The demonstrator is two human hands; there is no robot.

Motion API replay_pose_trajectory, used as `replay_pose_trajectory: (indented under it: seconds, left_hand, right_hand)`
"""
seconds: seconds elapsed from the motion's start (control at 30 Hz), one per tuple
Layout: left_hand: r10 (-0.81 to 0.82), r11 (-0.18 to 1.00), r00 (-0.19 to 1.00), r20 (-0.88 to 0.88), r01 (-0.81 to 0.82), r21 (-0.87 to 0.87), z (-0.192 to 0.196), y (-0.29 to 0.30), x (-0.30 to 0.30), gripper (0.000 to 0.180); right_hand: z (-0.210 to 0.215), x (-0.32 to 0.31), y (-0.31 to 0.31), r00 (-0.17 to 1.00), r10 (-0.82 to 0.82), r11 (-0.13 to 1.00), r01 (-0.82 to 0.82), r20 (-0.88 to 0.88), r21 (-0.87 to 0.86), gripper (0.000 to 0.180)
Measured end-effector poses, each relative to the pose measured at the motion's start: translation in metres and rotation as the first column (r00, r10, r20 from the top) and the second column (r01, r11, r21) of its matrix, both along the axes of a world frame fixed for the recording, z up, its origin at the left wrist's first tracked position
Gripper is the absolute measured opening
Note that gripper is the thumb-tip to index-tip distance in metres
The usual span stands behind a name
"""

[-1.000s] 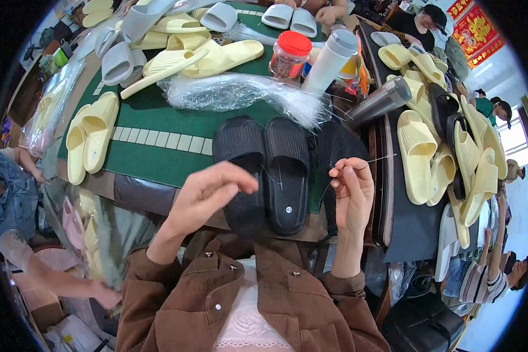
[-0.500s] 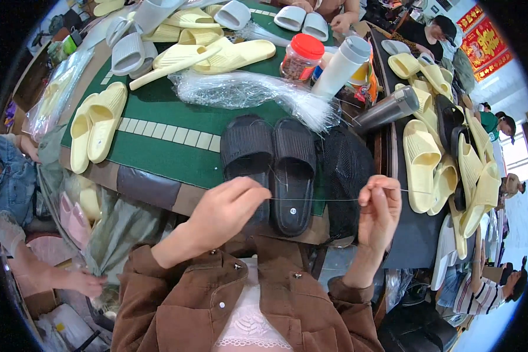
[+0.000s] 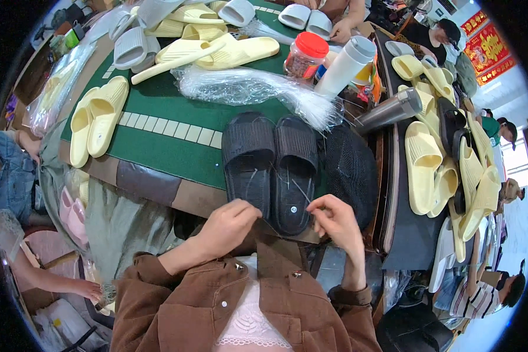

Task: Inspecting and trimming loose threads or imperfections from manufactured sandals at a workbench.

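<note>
At the table's near edge [image 3: 146, 183], the thin strand [image 3: 302, 192], taut between both hands a moment ago, now slants from the pinching right hand [image 3: 337, 222] over 2 black slippers [image 3: 288, 167], seemingly being worked there; whether the bunched left hand [image 3: 230, 227] grips anything, I cannot tell.

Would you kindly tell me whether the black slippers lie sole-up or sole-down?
Sole-down: both black slippers show their ribbed straps on top and their footbeds facing up.
</note>
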State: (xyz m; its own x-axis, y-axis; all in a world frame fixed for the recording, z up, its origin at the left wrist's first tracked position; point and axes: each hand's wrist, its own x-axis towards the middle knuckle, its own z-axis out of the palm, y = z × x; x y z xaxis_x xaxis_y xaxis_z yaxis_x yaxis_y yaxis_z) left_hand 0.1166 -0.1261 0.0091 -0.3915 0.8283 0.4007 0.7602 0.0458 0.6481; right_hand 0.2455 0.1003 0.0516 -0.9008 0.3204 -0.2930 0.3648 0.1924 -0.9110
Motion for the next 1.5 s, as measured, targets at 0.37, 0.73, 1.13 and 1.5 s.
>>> replay_pose_trajectory:
  seconds: [0.37,0.73,1.13,1.5]
  left_hand:
    - [0.189,0.974,0.972,-0.140,-0.204,-0.101,-0.006,0.048,-0.028,0.074]
    - [0.351,0.873,0.931,0.105,-0.284,-0.396,-0.012,0.099,-0.053,0.055]
    - [0.269,0.823,0.963,-0.024,-0.243,-0.514,-0.022,0.085,-0.032,0.036]
    - [0.384,0.880,0.911,-0.151,-0.411,-0.239,-0.037,0.081,-0.029,0.039]
  right_hand:
    - [-0.040,-0.071,-0.019,0.931,0.136,0.815,0.089,-0.339,0.573,0.034]
    - [-0.061,-0.110,-0.019,0.956,-0.027,0.964,0.102,-0.293,0.244,0.061]
    - [-0.057,-0.084,-0.033,0.984,0.125,0.908,-0.062,-0.128,0.415,0.049]
    - [0.018,-0.077,-0.005,0.953,0.015,0.913,0.110,-0.301,0.393,0.016]
